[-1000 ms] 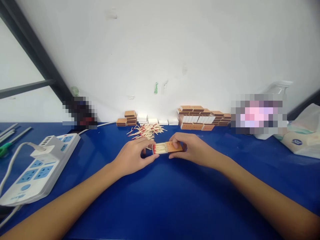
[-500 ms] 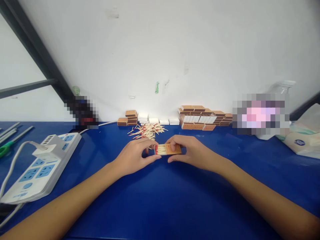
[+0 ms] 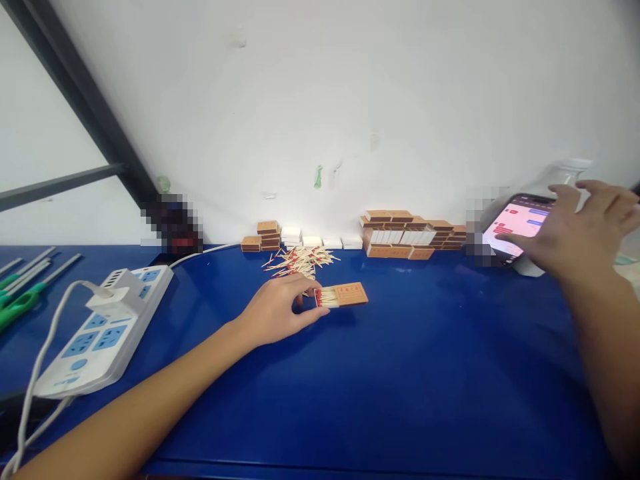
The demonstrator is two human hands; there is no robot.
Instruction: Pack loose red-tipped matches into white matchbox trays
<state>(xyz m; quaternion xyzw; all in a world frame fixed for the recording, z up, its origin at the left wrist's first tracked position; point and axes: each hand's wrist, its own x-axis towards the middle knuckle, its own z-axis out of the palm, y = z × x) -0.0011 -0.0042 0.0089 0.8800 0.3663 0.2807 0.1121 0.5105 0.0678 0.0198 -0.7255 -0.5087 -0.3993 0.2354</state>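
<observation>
— Whereabouts of the matchbox (image 3: 345, 295)?
— Flat on the blue table (image 3: 400, 373), centre front; drawer part-way out, packed with red-tipped matches. Not yet slid shut.
— And the hands?
— Well apart: left hand (image 3: 280, 310) pinching the drawer end, right hand (image 3: 575, 233) spread open at the phone (image 3: 515, 223), far right.
— Anything left over?
— Behind it, loose matches (image 3: 300, 261) in a heap; closed boxes (image 3: 410, 237) stacked along the wall.

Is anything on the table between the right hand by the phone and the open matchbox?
Nothing visible: only bare blue table lies between the right hand, at the phone, and the matchbox. The loose matches and stacked boxes sit farther back, by the wall. The left hand grips the matchbox's open end.
</observation>
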